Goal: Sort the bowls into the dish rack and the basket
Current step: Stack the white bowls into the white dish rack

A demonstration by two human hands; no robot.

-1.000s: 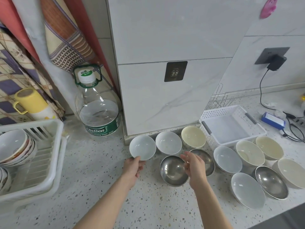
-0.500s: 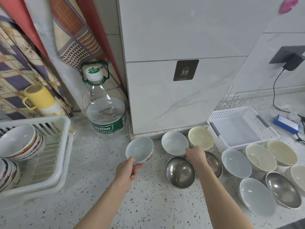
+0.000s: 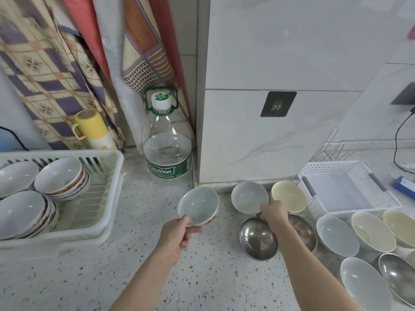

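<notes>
Bowls are lying in a loose cluster on the speckled counter, with more already stacked in the white dish rack sitting at the left. The left hand is pinching the near rim of a white bowl with red markings, thumb on the inside and fingers curled under it, and is holding it tilted above the counter between the rack and the cluster. The right hand is gripping the near edge of a second white bowl, which is sitting at the foot of the tiled pillar just beside a cream bowl. Two steel bowls are lying directly under and beside that right wrist. A white perforated basket is standing to the right, near the cream bowl, with nothing showing inside it. Further white, cream and steel bowls are crowding the counter in front of the basket. A large water bottle is standing against the pillar, and a yellow cup is sitting behind the rack.
</notes>
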